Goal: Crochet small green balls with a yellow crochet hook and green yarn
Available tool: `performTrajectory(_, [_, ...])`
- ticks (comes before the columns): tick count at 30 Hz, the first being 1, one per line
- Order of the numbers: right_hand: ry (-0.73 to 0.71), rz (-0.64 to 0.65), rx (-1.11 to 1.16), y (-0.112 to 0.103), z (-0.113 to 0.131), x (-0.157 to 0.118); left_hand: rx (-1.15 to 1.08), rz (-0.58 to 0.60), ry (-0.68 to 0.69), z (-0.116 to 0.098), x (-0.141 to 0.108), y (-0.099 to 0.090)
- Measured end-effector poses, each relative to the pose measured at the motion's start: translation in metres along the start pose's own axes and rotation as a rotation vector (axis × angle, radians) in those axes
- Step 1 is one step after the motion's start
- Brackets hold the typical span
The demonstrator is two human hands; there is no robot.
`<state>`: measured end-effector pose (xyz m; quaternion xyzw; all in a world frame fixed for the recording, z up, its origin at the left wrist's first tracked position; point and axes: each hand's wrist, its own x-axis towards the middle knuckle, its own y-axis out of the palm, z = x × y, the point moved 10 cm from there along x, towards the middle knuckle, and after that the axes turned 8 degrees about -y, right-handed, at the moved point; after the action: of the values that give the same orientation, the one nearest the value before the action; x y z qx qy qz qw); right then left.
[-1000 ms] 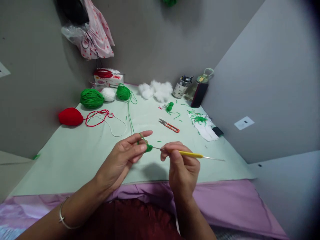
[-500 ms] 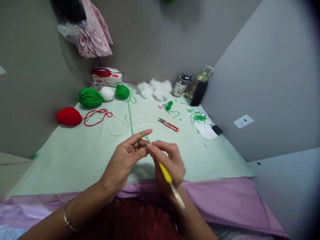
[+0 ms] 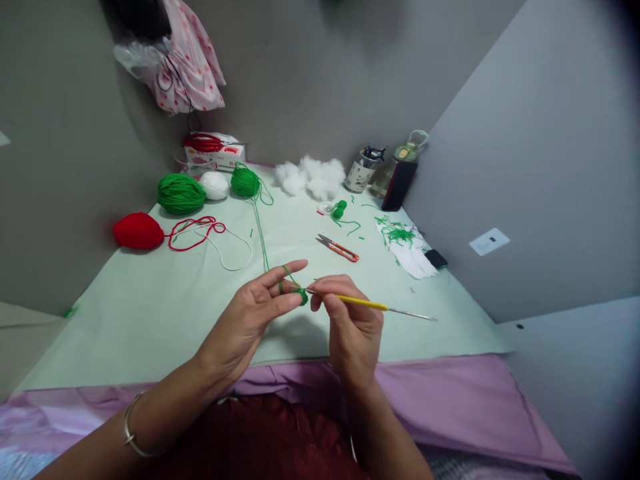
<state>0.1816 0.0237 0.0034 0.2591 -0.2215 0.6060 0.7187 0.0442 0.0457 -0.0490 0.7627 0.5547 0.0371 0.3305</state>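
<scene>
The counter (image 3: 200, 333) spans the view, pale-covered, purple cloth (image 3: 450, 400) along its near edge. The left hand (image 3: 250, 310) and right hand (image 3: 353, 320) meet above the near edge's middle. Toward the far left corner lie a big green yarn ball (image 3: 181, 194) and a red yarn ball (image 3: 139, 231), the red one close to the left edge. The right fingers pinch a yellow-handled crochet hook (image 3: 363, 303), its tip at the small green crochet piece (image 3: 303, 297), which the left fingers hold narrowly, green strand looped over them.
</scene>
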Motion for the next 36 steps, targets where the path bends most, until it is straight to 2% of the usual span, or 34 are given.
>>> performTrajectory(7, [0.163,-0.104,0.228,-0.01,-0.02,0.001,-0.148,0.124,-0.1,0.004,0.001,0.009])
performTrajectory(11, [0.252,-0.109,0.278,-0.011,-0.029,0.001,-0.149,0.126,-0.093,0.003,-0.001,0.009])
performTrajectory(13, [0.233,-0.064,0.267,-0.007,-0.026,0.001,-0.039,0.089,-0.035,0.0,-0.002,0.007])
performTrajectory(17, [0.077,0.017,0.112,-0.003,-0.01,0.0,0.163,-0.002,0.097,-0.008,-0.003,0.0])
performTrajectory(20, [0.087,0.001,0.1,-0.005,-0.012,-0.002,0.147,-0.009,0.091,-0.006,-0.003,-0.001])
performTrajectory(25, [0.16,-0.053,0.242,-0.004,-0.019,-0.001,0.114,-0.037,0.104,-0.012,-0.005,-0.002])
performTrajectory(29, [0.183,-0.077,0.282,-0.003,-0.019,0.002,0.086,-0.037,0.059,-0.012,-0.003,0.0])
performTrajectory(36, [0.117,-0.034,0.207,-0.006,-0.008,0.001,0.117,-0.035,0.09,-0.014,-0.006,-0.003])
